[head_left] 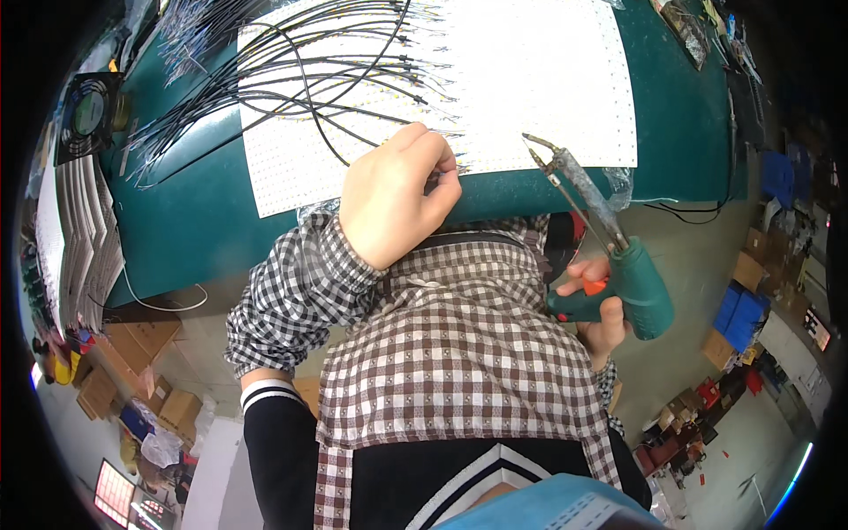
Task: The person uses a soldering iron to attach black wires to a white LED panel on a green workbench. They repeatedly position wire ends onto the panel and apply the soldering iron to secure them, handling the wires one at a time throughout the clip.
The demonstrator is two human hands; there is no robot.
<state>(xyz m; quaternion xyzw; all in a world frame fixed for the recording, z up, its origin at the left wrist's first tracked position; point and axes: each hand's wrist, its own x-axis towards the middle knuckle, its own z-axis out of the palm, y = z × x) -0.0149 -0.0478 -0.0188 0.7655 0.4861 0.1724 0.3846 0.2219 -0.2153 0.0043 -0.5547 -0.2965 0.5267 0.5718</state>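
My left hand is closed in a pinch at the front edge of a white sheet dotted with rows of small marks. A black cable runs under that hand, and a dark bit shows between thumb and fingers; the cable's end is hidden. Fanned over the sheet's left half are several black cables with thin stripped wire ends pointing right. My right hand grips a green trigger-style soldering gun by its handle, a finger at the orange trigger. Its metal tip points up and left, over the sheet's front right part.
The green table carries a black fan and a stack of white sheets at the left. More thin wires lie at the far left. Clear plastic film sticks out by the sheet's right corner. Cardboard boxes stand on the floor.
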